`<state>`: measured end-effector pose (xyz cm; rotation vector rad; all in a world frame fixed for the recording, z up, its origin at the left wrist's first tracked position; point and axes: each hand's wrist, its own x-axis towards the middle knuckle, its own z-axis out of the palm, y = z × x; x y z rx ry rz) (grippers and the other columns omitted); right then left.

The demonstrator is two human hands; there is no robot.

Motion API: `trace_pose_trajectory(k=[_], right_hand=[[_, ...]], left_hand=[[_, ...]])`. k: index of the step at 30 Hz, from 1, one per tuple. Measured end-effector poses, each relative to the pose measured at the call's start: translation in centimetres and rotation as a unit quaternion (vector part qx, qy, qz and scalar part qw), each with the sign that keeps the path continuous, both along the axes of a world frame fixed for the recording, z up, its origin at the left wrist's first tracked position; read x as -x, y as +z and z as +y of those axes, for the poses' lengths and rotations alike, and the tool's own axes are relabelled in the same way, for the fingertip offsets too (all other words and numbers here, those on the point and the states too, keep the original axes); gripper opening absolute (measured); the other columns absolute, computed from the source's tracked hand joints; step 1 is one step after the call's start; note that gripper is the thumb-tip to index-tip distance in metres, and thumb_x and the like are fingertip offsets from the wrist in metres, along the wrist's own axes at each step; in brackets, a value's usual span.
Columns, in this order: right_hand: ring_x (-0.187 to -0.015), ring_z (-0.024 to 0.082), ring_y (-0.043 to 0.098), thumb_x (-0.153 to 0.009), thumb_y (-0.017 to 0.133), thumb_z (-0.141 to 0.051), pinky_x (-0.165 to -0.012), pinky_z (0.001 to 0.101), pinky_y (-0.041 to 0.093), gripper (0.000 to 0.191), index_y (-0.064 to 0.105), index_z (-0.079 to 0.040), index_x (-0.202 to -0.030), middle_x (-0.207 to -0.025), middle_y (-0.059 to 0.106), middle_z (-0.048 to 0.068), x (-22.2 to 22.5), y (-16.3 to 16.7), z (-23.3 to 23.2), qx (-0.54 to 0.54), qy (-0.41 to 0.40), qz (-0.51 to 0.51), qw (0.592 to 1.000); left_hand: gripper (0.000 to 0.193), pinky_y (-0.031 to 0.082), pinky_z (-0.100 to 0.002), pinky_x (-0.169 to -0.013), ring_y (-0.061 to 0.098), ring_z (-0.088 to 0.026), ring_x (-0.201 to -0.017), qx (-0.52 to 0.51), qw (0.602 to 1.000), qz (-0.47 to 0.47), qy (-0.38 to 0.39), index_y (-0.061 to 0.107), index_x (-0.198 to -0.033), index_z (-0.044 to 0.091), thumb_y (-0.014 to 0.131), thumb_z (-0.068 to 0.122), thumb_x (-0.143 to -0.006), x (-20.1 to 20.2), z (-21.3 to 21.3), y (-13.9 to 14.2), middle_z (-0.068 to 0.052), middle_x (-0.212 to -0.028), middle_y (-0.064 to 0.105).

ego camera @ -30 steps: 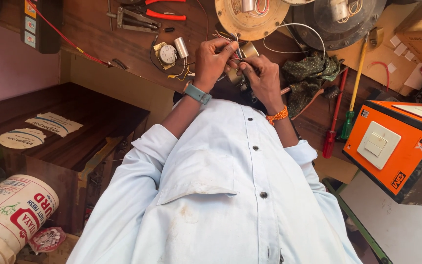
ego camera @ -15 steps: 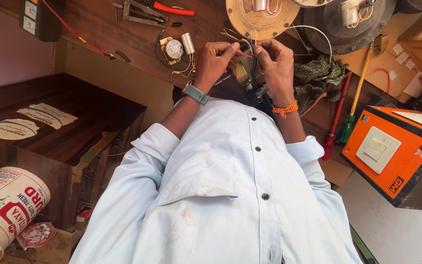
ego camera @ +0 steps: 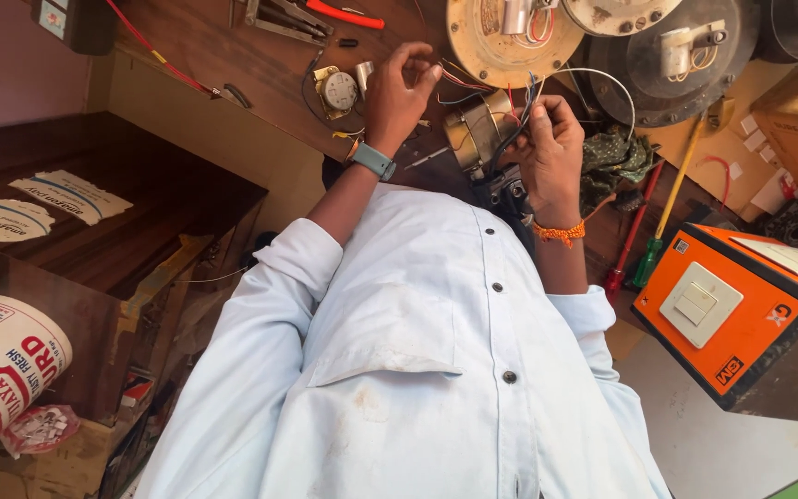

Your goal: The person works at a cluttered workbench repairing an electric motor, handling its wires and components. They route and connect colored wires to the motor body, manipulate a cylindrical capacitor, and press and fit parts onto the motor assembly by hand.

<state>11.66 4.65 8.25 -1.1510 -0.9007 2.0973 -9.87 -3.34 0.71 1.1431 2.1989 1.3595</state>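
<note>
Looking down at your setup: the small metal-cased motor part sits up off the counter, between your 2 hands and just above your chest. Your right hand has its fingers closed around the bundle of coloured wires coming off that part. Your left hand is right beside it, fingers curled in with thumb and forefinger pinched together. It looks like they're on a thin wire end, but it's too small for me to say for sure.

Progress-wise, I'd call this somewhere in the middle. The part is in hand and the leads are fanned out, but they hang loose, and I can't see any of them joined, taped or tucked away. The 2 screwdrivers lie untouched to your right near the orange switch box, and the red-handled pliers lie at the far edge of the counter, so this is bare-hand work.

Also around: a tan fan motor disc, a dark one, a small round dial part and a green cloth.
</note>
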Motion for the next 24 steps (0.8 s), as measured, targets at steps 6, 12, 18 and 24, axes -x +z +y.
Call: trace_pose_trajectory(k=[6, 12, 18, 24], right_hand=[[-0.069, 0.004, 0.060, -0.102, 0.068, -0.007, -0.061, 0.0222, 0.055, 0.018, 0.069, 0.002, -0.117, -0.095, 0.073, 0.006, 1.9, 2.9, 0.6, -0.080, 0.073, -0.134, 0.985], [-0.070, 0.004, 0.059, -0.100, 0.071, -0.006, -0.061, 0.0196, 0.047, 0.012, 0.075, 0.003, -0.107, -0.087, 0.074, 0.003, 4.9, 2.1, 1.6, -0.271, 0.155, -0.291, 0.904], [-0.079, 0.005, 0.065, -0.101, 0.071, -0.007, -0.071, 0.0210, 0.054, 0.012, 0.074, 0.004, -0.103, -0.090, 0.075, 0.002, 5.4, 0.1, 1.8, -0.301, 0.117, -0.281, 0.903], [-0.083, 0.005, 0.062, -0.102, 0.072, -0.011, -0.075, 0.0198, 0.052, 0.015, 0.073, 0.004, -0.106, -0.093, 0.072, 0.001, 4.3, -1.0, 1.9, -0.246, 0.101, -0.239, 0.934]], left_hand=[[0.035, 0.050, -0.020, -0.048, 0.064, -0.005, -0.062, 0.151, 0.877, -0.454, -0.043, 0.075, -0.116, 0.014, 0.082, 0.034, -0.088, 1.0, 1.0, -0.1, 0.000, -0.086, 0.076], [0.026, 0.046, -0.021, -0.050, 0.063, -0.006, -0.061, 0.069, 0.879, -0.468, -0.050, 0.079, -0.110, 0.009, 0.079, 0.028, -0.093, -0.1, 1.6, -0.4, 0.002, -0.086, 0.075], [0.014, 0.062, -0.026, -0.082, 0.077, -0.013, -0.092, -0.077, 0.924, -0.322, -0.193, 0.081, -0.107, 0.008, 0.078, 0.017, -0.097, 0.8, 1.3, -1.0, -0.003, -0.101, 0.081], [0.014, 0.060, -0.029, -0.086, 0.076, -0.016, -0.094, -0.109, 0.909, -0.327, -0.234, 0.081, -0.104, 0.005, 0.082, 0.013, -0.092, -0.4, 1.4, -1.3, -0.008, -0.101, 0.080]])
